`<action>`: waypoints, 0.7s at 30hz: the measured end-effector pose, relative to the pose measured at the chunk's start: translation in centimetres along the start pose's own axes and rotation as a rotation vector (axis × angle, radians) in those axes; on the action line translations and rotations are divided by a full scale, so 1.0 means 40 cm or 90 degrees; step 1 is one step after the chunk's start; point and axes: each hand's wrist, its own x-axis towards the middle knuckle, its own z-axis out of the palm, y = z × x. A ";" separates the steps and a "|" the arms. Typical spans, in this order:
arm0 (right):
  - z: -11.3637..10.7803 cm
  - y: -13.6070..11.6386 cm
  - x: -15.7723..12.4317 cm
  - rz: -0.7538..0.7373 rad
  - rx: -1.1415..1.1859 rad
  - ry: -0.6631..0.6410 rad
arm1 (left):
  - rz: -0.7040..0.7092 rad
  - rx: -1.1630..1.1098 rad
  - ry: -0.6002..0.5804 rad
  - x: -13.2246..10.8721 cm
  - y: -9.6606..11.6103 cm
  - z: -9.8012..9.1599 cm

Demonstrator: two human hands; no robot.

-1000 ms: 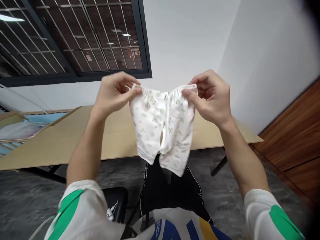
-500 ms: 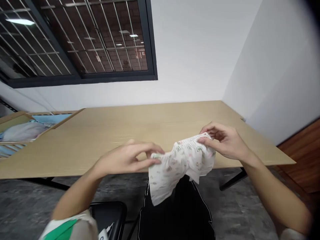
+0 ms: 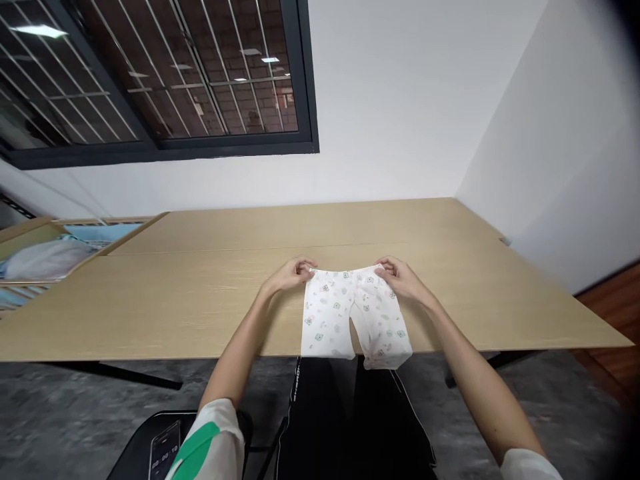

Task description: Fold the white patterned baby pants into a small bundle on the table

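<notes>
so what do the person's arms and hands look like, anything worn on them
Both hands are bare: neither the left hand nor the right hand has a glove, and no watch shows on the wrists. The forearms are uncovered up to short sleeves. The left sleeve is white with a green patch; of the right sleeve only a white edge shows.
</notes>
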 end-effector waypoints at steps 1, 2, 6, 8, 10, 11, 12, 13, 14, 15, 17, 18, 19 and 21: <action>0.006 0.019 0.003 0.001 -0.014 0.003 | -0.005 0.009 -0.002 0.003 -0.020 0.003; 0.012 0.038 0.007 0.002 -0.036 0.007 | -0.009 0.019 -0.001 0.006 -0.039 0.008; 0.033 0.105 0.052 -0.005 -0.184 0.024 | -0.014 0.058 0.022 0.034 -0.107 0.035; 0.042 0.135 0.091 -0.028 -0.272 0.030 | -0.017 0.078 0.046 0.061 -0.134 0.045; 0.048 0.163 0.135 -0.037 -0.356 0.031 | -0.024 0.100 0.076 0.095 -0.155 0.053; 0.051 0.176 0.157 -0.029 -0.400 0.030 | -0.031 0.112 0.092 0.115 -0.164 0.055; 0.054 0.189 0.178 -0.014 -0.443 0.030 | -0.038 0.125 0.109 0.134 -0.172 0.058; 0.057 0.200 0.198 0.003 -0.482 0.032 | -0.047 0.139 0.124 0.154 -0.179 0.061; 0.059 0.211 0.216 0.020 -0.513 0.034 | -0.057 0.154 0.138 0.172 -0.185 0.063; 0.062 0.220 0.232 0.034 -0.535 0.037 | -0.067 0.169 0.150 0.190 -0.189 0.066; 0.064 0.234 0.259 0.047 -0.556 0.047 | -0.086 0.199 0.169 0.219 -0.197 0.071; 0.064 0.238 0.271 0.050 -0.560 0.052 | -0.095 0.213 0.176 0.231 -0.200 0.073; 0.063 0.242 0.282 0.052 -0.567 0.056 | -0.104 0.227 0.182 0.241 -0.202 0.075; 0.057 0.247 0.301 0.055 -0.579 0.059 | -0.118 0.252 0.191 0.256 -0.206 0.075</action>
